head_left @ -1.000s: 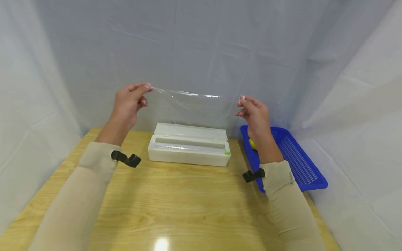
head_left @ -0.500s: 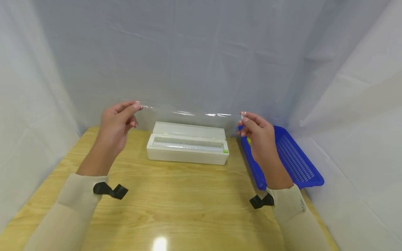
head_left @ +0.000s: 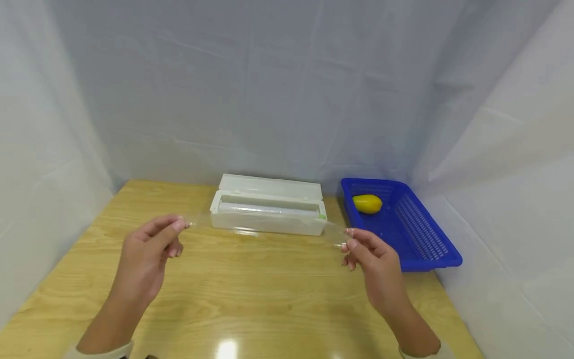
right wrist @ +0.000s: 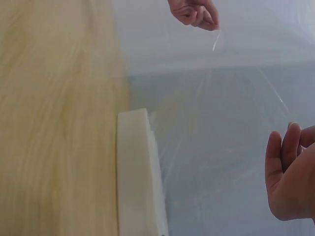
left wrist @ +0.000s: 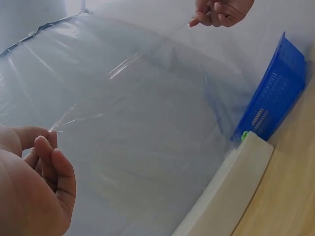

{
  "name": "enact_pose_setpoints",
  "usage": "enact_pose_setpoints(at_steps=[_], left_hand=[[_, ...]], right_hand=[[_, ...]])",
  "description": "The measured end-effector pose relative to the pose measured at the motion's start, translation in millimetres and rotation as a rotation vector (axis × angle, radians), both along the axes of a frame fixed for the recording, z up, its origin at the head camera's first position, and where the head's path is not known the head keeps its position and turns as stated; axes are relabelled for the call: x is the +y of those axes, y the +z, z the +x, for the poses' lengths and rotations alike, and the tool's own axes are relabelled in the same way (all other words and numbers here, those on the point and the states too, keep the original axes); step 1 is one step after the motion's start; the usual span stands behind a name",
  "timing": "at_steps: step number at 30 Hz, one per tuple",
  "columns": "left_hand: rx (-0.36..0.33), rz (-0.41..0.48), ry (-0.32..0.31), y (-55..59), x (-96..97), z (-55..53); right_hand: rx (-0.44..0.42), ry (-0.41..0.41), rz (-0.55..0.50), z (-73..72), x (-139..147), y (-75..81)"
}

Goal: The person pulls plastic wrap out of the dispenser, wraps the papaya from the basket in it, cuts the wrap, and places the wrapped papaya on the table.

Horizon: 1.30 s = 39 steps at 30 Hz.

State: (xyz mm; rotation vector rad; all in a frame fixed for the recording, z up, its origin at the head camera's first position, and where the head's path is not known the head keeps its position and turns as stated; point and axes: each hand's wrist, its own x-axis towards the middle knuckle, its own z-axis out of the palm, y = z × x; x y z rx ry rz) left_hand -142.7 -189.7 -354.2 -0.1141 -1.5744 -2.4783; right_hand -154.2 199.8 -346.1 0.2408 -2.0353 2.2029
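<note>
Between my two hands stretches a clear sheet of cling film [head_left: 245, 232], visible mostly by its glints and overlapping the front of a white box in the head view. My left hand [head_left: 145, 259] pinches one corner between thumb and forefinger. The opposite corner is pinched by my right hand [head_left: 378, 269], its other fingers loosely curled. Behind the film, the white cling film box [head_left: 269, 224] stands with its lid [head_left: 271, 187] tipped back. Inside lies a roll of film [head_left: 269, 209], and a small green piece [head_left: 323, 217] sits at the box's right end.
A blue plastic basket [head_left: 448, 252] stands at the right of the wooden table [head_left: 251, 299], close beyond my right hand. In it lies a smooth yellow fruit [head_left: 367, 204]. Pale sheeting [head_left: 287, 89] hangs behind the table and at both sides.
Both hands have come down and back toward the body, drawing the film's edge from above the box to low in front of it. The yellow fruit in the basket is now uncovered.
</note>
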Motion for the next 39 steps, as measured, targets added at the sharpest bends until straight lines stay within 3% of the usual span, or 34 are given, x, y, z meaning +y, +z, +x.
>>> enact_pose_setpoints(at_steps=[6, 10, 16, 20, 24, 31, 39], left_hand=[[-0.14, -0.114, 0.049, -36.3, -2.3, 34.6], [-0.263, -0.166, 0.068, -60.2, -2.1, 48.8], [-0.454, -0.238, 0.075, -92.9, -1.2, 55.3], [-0.596, -0.402, 0.062, -108.6, 0.9, 55.5], [-0.692, -0.517, 0.04, -124.2, 3.2, 56.6], [-0.749, -0.567, 0.003, -149.8, 5.0, 59.2], [-0.667, -0.742, -0.007, -162.1, 9.1, 57.3]], right_hand=[[-0.055, 0.027, 0.08, 30.6, 2, -33.9], [-0.18, 0.031, 0.124, 45.5, 5, -51.6], [-0.423, 0.068, 0.176, 55.3, 11, -85.7], [-0.479, 0.088, 0.186, 55.6, 13, -107.9], [-0.513, 0.09, 0.226, 57.0, 15, -126.6], [-0.602, 0.062, 0.31, 60.2, 19, -148.3], [-0.588, 0.064, 0.378, 57.1, 22, -161.4]])
